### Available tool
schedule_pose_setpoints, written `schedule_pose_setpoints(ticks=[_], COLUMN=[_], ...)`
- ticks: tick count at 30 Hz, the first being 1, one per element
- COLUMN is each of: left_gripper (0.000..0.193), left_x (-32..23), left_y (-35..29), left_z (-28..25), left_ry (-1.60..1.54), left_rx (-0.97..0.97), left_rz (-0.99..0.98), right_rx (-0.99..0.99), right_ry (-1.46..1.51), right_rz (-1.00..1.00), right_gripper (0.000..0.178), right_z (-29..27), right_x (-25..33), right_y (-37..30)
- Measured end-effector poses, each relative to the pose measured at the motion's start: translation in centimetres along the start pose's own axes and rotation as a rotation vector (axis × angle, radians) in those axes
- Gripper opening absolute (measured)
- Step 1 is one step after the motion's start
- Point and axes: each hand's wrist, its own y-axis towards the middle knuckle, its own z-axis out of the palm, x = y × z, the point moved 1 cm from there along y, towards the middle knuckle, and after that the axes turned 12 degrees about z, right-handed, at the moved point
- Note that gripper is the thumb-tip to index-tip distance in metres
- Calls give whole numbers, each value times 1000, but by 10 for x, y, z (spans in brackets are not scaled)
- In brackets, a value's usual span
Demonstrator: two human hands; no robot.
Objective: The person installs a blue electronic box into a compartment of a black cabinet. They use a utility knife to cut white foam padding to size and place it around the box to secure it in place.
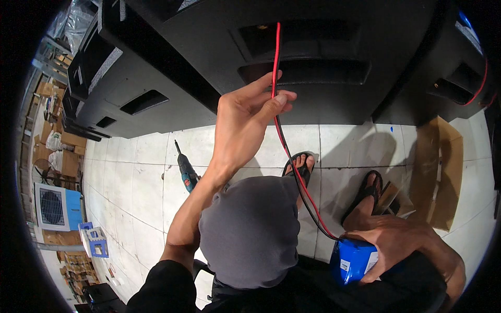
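Between the thumb and fingers of my left hand (242, 122), a red and black twin wire (276, 49) is pinched. Its upper end reaches up to the recessed openings of a black cabinet (313, 96). From the hand the wire sags down to a blue battery pack (352, 261) with white labels. My right hand (394, 242) is wrapped around that pack from the right, low in the picture. Part of the pack is hidden by the hand.
A power drill (186, 169) lies on the white tile floor (138, 182) to the left. An open cardboard box (436, 177) stands at right, near my sandalled feet. Further black cabinets (151, 107) flank the middle one. A rounded grey cloth-covered shape (250, 235) fills the lower middle.
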Motion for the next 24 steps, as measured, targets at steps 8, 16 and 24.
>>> schedule_pose_setpoints(ticks=[8, 16, 24], left_gripper=[42, 41, 40], left_x=[18, 24, 38], left_y=[8, -1, 6], left_z=[-1, -8, -8], left_ry=[54, -30, -40], left_rx=[-49, -95, -122], left_rz=[32, 19, 8], right_rx=[93, 56, 48], right_ry=[-102, -121, -146], right_rz=[144, 77, 114], right_gripper=[91, 87, 84], right_z=[-12, -12, -16], right_x=[7, 3, 8], right_y=[10, 22, 27])
